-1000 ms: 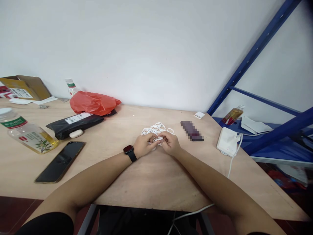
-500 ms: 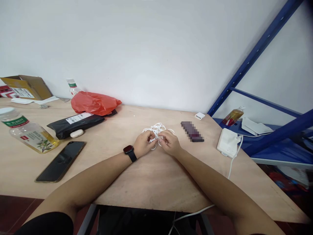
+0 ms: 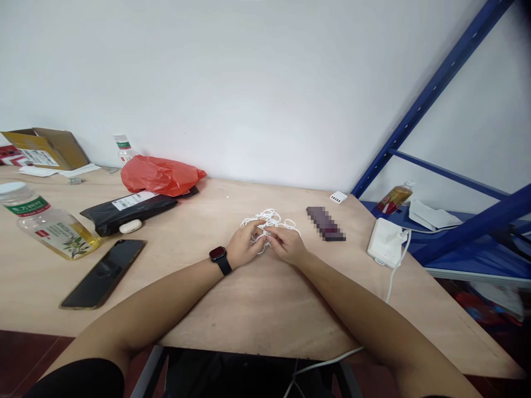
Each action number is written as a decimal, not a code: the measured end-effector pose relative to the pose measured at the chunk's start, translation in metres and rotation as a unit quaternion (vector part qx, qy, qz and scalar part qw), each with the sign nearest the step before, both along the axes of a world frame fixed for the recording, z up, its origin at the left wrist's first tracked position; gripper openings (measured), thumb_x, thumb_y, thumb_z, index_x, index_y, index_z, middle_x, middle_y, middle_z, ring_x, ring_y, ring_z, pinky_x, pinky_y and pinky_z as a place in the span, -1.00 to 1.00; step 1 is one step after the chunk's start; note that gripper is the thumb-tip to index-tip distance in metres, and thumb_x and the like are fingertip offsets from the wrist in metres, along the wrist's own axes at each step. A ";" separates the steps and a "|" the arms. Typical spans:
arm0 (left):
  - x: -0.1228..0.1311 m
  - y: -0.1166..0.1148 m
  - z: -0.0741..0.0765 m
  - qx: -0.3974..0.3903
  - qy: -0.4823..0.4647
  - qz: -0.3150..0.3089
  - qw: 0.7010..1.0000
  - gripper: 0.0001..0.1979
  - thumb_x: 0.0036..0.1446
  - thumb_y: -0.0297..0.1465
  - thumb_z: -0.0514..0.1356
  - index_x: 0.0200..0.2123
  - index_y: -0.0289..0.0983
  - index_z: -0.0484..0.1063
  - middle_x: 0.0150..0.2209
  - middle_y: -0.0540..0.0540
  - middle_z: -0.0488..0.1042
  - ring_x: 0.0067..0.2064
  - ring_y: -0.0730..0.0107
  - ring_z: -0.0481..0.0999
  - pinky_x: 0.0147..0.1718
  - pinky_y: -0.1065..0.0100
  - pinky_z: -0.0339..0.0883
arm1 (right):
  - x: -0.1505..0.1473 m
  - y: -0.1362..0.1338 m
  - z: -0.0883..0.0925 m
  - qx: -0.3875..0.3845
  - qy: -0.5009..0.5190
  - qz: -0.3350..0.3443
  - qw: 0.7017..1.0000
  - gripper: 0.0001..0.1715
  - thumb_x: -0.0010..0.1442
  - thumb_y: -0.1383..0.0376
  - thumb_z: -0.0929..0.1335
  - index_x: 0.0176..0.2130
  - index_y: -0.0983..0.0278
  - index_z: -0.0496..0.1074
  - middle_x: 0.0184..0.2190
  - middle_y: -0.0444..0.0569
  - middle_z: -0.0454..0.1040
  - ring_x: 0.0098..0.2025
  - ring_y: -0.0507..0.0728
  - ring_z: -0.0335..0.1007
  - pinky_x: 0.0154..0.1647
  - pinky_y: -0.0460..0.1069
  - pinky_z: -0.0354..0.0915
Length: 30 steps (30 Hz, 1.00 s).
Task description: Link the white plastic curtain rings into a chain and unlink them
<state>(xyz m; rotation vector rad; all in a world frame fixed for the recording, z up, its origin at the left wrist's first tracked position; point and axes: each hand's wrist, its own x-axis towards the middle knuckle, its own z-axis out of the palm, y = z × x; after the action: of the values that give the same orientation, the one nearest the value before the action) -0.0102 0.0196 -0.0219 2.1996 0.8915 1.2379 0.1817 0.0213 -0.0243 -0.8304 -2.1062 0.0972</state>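
A tangled white cord point(image 3: 270, 213) lies in loops on the wooden table point(image 3: 249, 309), just beyond and between my hands. My left hand point(image 3: 244, 243), with a black watch on its wrist, pinches part of the cord between thumb and fingers. Close against it, my right hand point(image 3: 287, 243) grips the cord too, its fingertips meeting those of the left. The fingers partly hide the strands between them.
On the left are a phone point(image 3: 103, 275), a large bottle point(image 3: 50, 226), a black package point(image 3: 128, 209), a white case point(image 3: 130, 225) and a red bag point(image 3: 161, 174). To the right lie a pixelated item point(image 3: 326, 223), a small white hub point(image 3: 338, 197) and a white power strip point(image 3: 385, 243).
The fingers of my right hand have shifted slightly around the cord, and loops beside that hand have changed shape. My left hand stays nearly in place.
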 end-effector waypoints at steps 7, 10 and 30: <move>0.000 0.000 0.000 0.006 0.019 -0.001 1.000 -0.63 0.17 -0.40 0.17 0.06 -0.27 0.28 -0.34 -0.04 0.54 -0.32 0.37 0.52 -0.22 0.33 0.37 | 0.000 -0.001 0.001 -0.055 0.012 -0.012 0.998 -0.80 0.26 0.27 0.28 -0.16 0.24 0.45 -0.53 -0.13 0.50 -0.52 0.03 0.37 -0.43 -0.08 0.26; 0.001 -0.002 0.001 0.002 0.027 -0.008 1.000 -0.66 0.18 -0.37 0.16 0.03 -0.27 0.29 -0.34 -0.04 0.54 -0.34 0.40 0.50 -0.28 0.36 0.37 | 0.001 0.000 0.001 -0.080 0.014 -0.006 0.997 -0.83 0.24 0.28 0.28 -0.19 0.24 0.44 -0.55 -0.15 0.48 -0.55 0.02 0.34 -0.46 -0.09 0.24; 0.000 -0.003 0.000 0.064 0.071 -0.044 0.994 -0.66 0.18 -0.40 0.13 0.04 -0.25 0.33 -0.24 -0.08 0.55 -0.32 0.41 0.51 -0.27 0.37 0.38 | 0.000 0.000 -0.001 -0.115 0.042 -0.014 0.992 -0.91 -0.04 0.42 0.26 -0.51 0.24 0.27 -0.66 -0.22 0.28 -0.61 -0.02 0.15 -0.54 -0.11 0.11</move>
<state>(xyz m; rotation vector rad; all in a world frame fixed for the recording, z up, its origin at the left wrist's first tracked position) -0.0102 0.0161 -0.0218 2.4268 0.7773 1.1381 0.1821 0.0214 -0.0256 -0.9748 -2.0276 0.3586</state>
